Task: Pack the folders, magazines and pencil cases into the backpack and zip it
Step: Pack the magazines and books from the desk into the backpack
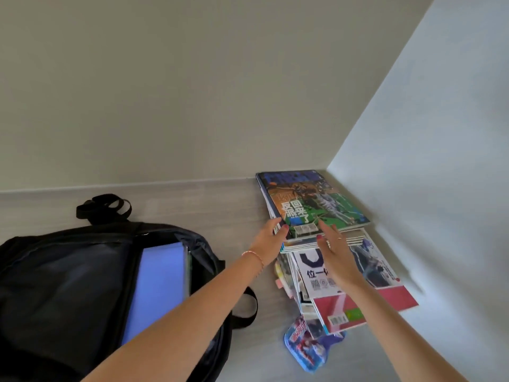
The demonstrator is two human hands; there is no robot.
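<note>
Your black fabric backpack (68, 277) is lying open on the pale wood-grain counter (192, 199), well to the left of the far stack of glossy magazines (311, 205), with one blue plastic folder (159, 288) already sitting inside its mouth. That far stack, the one you are reaching for, is lying straight ahead of both hands against the wall corner, its long axis running away from you. A second fan of magazines (355, 293) is spreading just nearer to you than the far stack, under your right forearm; I cannot count single issues in either. One blue patterned pencil case (305, 346) is peeking out at the near end of that fan.

Your left hand (271, 238) is curling its fingers round the far stack's near-left corner. Your right hand (334, 252) is hovering over the stack's near edge, fingers straight, holding nothing; whether it is touching I cannot tell. The left is nearer the backpack.
</note>
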